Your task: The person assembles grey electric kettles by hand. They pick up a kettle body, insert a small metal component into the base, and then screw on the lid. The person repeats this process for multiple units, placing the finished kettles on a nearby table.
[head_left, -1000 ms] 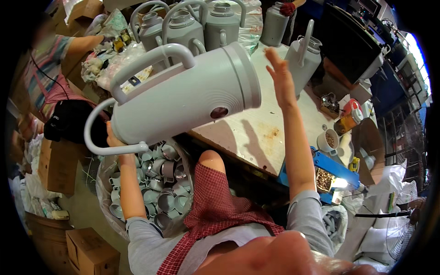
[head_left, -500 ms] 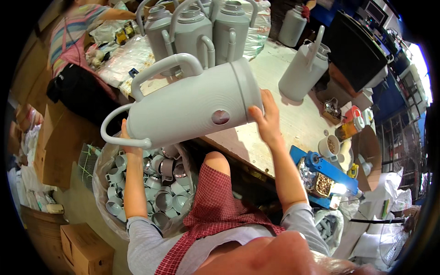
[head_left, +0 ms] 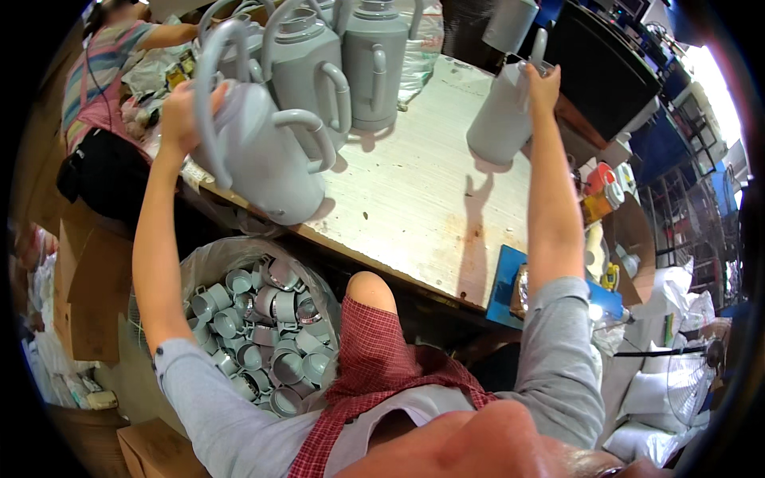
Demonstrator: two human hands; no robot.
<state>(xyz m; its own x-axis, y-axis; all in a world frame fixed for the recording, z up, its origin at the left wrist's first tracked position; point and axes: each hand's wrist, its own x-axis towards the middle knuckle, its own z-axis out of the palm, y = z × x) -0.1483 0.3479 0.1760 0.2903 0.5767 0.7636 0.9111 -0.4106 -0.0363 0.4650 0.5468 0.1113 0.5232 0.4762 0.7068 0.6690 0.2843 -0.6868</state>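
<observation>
The large grey flask shell (head_left: 259, 163), held lying level across the front of the wooden table (head_left: 414, 199) a second ago, now stands near-upright at that table's near left edge, just in front of the row of grey flasks (head_left: 335, 60). The left hand (head_left: 185, 111) has shifted from the low bail handle to the top of the shell by its arched handle. The right hand (head_left: 543, 80), which half a second ago steadied the shell's base, has reached across the table to grasp the top of a lone grey flask (head_left: 502, 119) at its far right.

Bright daylight from upper right, glare there, soft table (head_left: 414, 199) shadows, fisheye bending, black rim
</observation>
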